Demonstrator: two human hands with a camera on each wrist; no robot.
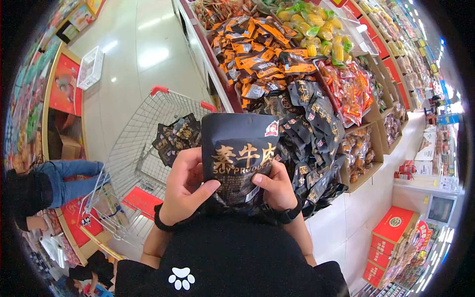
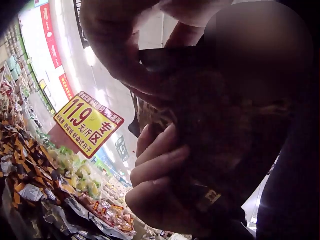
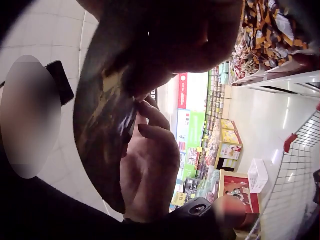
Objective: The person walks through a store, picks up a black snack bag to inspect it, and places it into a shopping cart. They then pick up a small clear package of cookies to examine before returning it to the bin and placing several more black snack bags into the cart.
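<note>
A black snack pouch (image 1: 239, 148) with gold lettering and "SOY PRODUCT" on it is held up in front of the chest, between both hands. My left hand (image 1: 184, 185) grips its left edge, thumb across the front. On the other edge my right hand (image 1: 279, 188) pinches it, thumb on the lower front. Dark and close, the pouch (image 2: 225, 135) fills much of the left wrist view, with fingers curled behind it. From the right wrist the pouch (image 3: 102, 125) shows side-on, bowed, with the left hand (image 3: 150, 170) beyond it.
Black pouches (image 1: 316, 138) heap on the display just beyond the hands, with orange-and-black packets (image 1: 257, 54) behind them. A wire shopping cart (image 1: 143, 119) at the left holds several black pouches (image 1: 180, 136). Another person in jeans (image 1: 74, 180) stands by the cart. A yellow price sign (image 2: 89, 124) hangs over the display.
</note>
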